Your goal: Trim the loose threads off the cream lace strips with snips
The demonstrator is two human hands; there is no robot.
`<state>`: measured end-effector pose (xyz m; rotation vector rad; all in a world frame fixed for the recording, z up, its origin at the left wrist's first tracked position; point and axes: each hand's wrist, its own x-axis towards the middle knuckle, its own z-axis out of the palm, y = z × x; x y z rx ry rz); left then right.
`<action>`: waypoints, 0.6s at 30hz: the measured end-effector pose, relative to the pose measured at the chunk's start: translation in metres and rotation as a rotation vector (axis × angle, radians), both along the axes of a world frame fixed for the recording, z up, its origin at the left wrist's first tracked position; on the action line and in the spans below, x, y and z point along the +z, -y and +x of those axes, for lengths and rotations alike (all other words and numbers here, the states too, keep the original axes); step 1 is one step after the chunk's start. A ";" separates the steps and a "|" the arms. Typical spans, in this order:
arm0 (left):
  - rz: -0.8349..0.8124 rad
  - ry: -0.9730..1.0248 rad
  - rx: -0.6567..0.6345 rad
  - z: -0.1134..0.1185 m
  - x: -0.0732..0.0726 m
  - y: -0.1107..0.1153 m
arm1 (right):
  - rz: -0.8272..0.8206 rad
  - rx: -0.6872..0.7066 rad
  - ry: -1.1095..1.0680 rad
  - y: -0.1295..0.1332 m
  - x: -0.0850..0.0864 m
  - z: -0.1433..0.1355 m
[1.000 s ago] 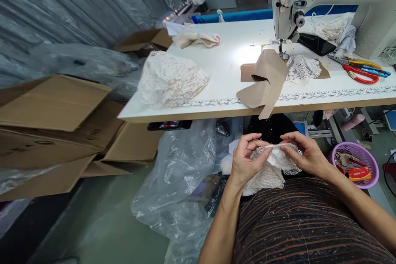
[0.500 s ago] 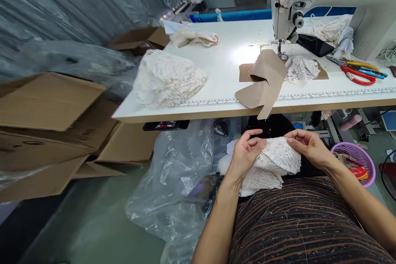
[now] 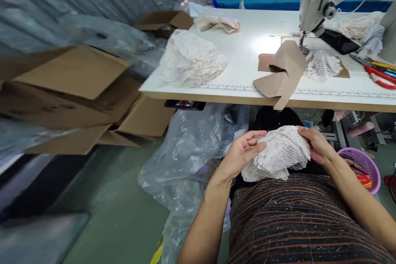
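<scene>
Some white lace (image 3: 283, 152) lay below the table (image 3: 243, 62), roughly parallel to its edge, between my right hand (image 3: 320, 147), pinching it, and left hand (image 3: 240, 152), grip unclear.

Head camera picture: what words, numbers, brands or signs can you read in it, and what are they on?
None can be read clearly.
Ruler strip on the white table: marks too small to read.
Cardboard box: dark print, too blurred.
Red-and-orange packet in the purple basket: pale lettering, too small.
Dark panel under the table: red marks, too small.
</scene>
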<state>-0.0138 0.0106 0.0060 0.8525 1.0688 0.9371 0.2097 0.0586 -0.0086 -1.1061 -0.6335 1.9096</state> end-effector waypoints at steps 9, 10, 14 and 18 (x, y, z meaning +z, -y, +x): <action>0.067 -0.374 0.100 -0.034 -0.034 0.006 | -0.086 0.220 0.030 -0.004 -0.027 -0.023; 0.092 -0.410 0.096 -0.034 -0.039 0.004 | -0.087 0.214 0.039 -0.006 -0.029 -0.024; 0.248 -0.619 0.088 -0.030 -0.045 -0.002 | -0.106 0.170 0.052 -0.011 -0.028 -0.023; 0.385 -0.838 0.101 -0.027 -0.030 -0.002 | -0.103 0.155 0.035 -0.011 -0.028 -0.020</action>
